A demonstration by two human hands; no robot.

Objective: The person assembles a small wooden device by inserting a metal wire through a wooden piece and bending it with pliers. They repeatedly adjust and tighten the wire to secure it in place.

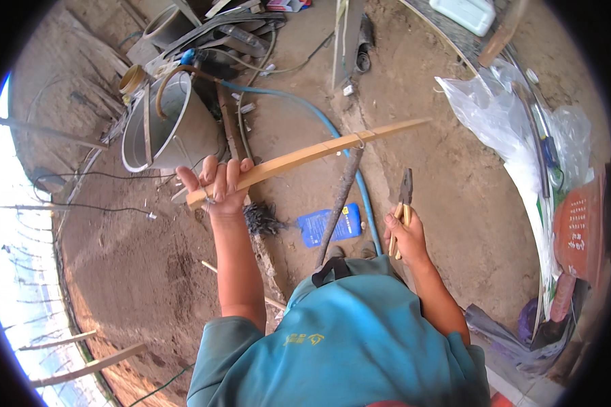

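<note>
My left hand [224, 183] is closed round the thick end of a long, slightly curved wooden strip [292, 160], whose thin tip points out to the right. A bit of wire shows on the strip close to my fingers. Farther along, a wire loop [360, 140] goes round the strip, at the top end of a dark, rough rod [341, 197] that slants down toward my waist. Pliers [406, 193] with yellowish handles are gripped in my right hand [409, 237], jaws pointing up and apart from the strip.
A large bucket [182, 139] stands at the left, near piled scrap. Along the dirt floor runs a blue hose [319, 117], beside a flat blue container [329, 225]. Clear plastic sheeting [485, 112] and a reddish-orange bag [578, 230] lie to the right.
</note>
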